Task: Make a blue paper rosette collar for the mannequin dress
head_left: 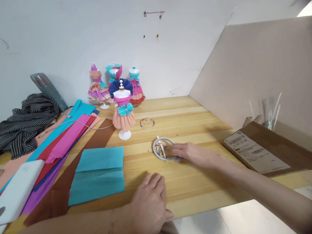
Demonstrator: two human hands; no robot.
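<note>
My right hand (193, 153) reaches out over the wooden table (188, 125) and its fingertips touch a white tape ring (162, 149) with small bits inside it; the fingers are pressed together at the ring's right edge. My left hand (150, 203) lies flat near the table's front edge, fingers stretched out, holding nothing. A folded sheet of teal crepe paper (98, 174) lies just left of it. A small mannequin in a pink and peach paper dress (123, 114) stands behind the sheet.
Three more dressed mannequins (115, 84) stand at the wall. Strips of coloured paper (63, 137), a white box (15, 192) and striped cloth (25, 122) fill the left side. A small ring (147, 123) lies mid-table. A cardboard parcel (257, 149) sits at the right.
</note>
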